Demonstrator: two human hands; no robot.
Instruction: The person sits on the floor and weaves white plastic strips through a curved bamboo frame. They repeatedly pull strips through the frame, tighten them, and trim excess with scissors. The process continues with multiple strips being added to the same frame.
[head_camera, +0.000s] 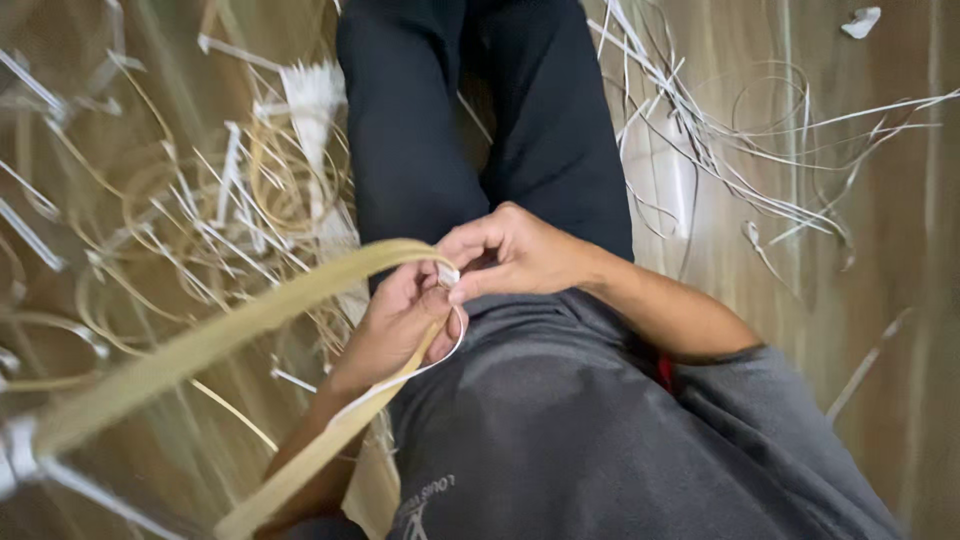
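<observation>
1. Where the two hands meet in front of the person's lap, the left hand (400, 325) is curled nearly shut around a broad yellow-tan cane strip (230, 335), its fingers folded over the strip where the strip bends.
2. That cane strip makes a tight loop at the hands: one run sweeps out to the lower left of the view, and another run drops beneath the left forearm toward the bottom edge.
3. Pressed against the left hand, the right hand (515, 255) is closed in a pinch, thumb and fingertips squeezed on the top of the loop and on a small white tip there.
4. A thin white strand (420, 368) curves out from under the two hands, arcs beside the left wrist and runs down along the lower run of cane.
5. Both hands sit just above a grey sweatshirt (560, 420) and near the dark trousers (430, 120) of the person, whose legs stretch away toward the top of the view.
6. On the wooden floor (900, 250) to both sides lie loose cane offcuts (210, 220) in tangles, tan coils on the left and pale thin strips (720, 150) on the right, all well apart from the hands.
</observation>
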